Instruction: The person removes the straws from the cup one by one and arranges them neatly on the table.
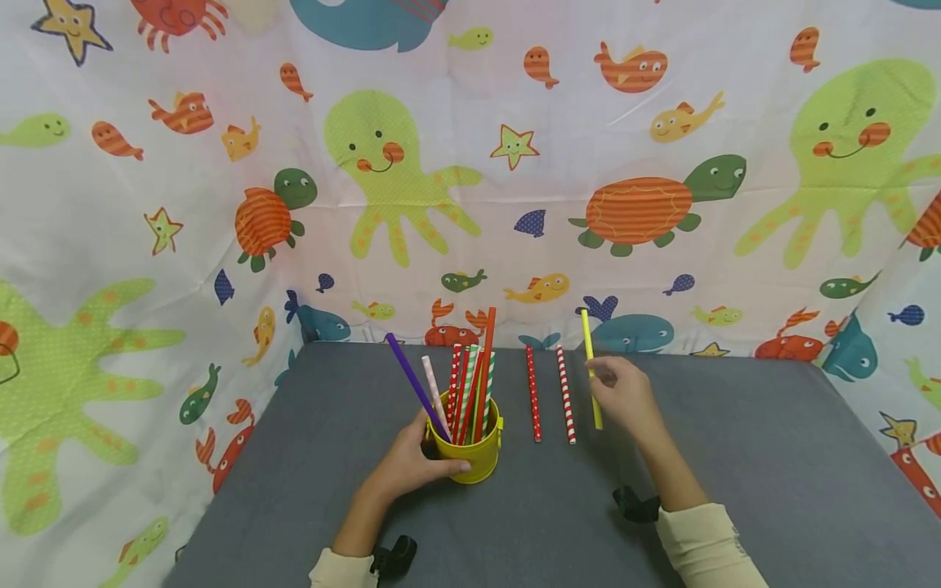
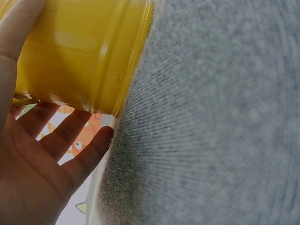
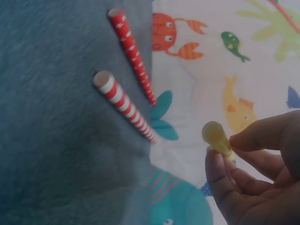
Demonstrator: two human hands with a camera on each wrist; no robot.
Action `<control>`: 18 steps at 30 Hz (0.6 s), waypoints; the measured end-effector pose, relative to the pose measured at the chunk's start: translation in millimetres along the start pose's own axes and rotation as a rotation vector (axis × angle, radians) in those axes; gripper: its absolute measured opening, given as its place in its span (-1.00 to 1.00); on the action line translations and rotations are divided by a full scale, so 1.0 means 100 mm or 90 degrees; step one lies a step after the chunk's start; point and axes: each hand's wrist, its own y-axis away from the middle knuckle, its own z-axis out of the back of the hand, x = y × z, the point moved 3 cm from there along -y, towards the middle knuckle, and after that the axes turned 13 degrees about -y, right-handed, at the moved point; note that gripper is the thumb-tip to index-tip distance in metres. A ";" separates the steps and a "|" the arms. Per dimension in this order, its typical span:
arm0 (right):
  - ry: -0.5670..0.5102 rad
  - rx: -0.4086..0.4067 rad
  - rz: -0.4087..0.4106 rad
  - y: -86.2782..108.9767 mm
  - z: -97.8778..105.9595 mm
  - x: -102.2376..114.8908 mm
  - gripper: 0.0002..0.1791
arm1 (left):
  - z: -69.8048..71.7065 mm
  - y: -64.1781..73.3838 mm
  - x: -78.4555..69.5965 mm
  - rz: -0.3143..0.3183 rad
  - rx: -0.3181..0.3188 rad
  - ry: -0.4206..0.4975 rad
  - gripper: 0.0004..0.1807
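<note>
A small yellow bucket [image 1: 481,465] stands on the grey table. My left hand [image 1: 408,465] holds its side, the thumb across the front and the fingers [image 2: 84,154] around the far side. Several paper straws stand in it: a purple straw [image 1: 412,371] leaning left, a pale pink one [image 1: 432,384], a plain red one [image 1: 487,359], and red and green patterned ones. Between thumb and fingertips, my right hand [image 1: 628,396] pinches a yellow straw [image 1: 587,331], raised above the table. Left of it lie a red-and-white striped straw [image 1: 565,396] and a red straw with white marks [image 1: 532,392].
The grey tabletop [image 1: 757,441] reaches back to a white curtain [image 1: 500,269] printed with sea animals, which also hangs on both sides. Each wrist carries a small black device, one of them the right-hand device [image 1: 636,505].
</note>
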 end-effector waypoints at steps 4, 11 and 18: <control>0.034 0.027 -0.046 -0.01 0.00 -0.06 -0.67 | 0.00 0.00 0.01 0.002 0.001 -0.005 0.02; 0.085 0.074 -0.108 -0.05 -0.04 -0.19 -0.63 | 0.01 -0.01 0.01 0.004 0.002 -0.012 0.02; 0.111 0.114 -0.114 -0.07 -0.09 -0.30 -0.60 | 0.01 0.00 -0.02 0.004 0.003 -0.002 0.02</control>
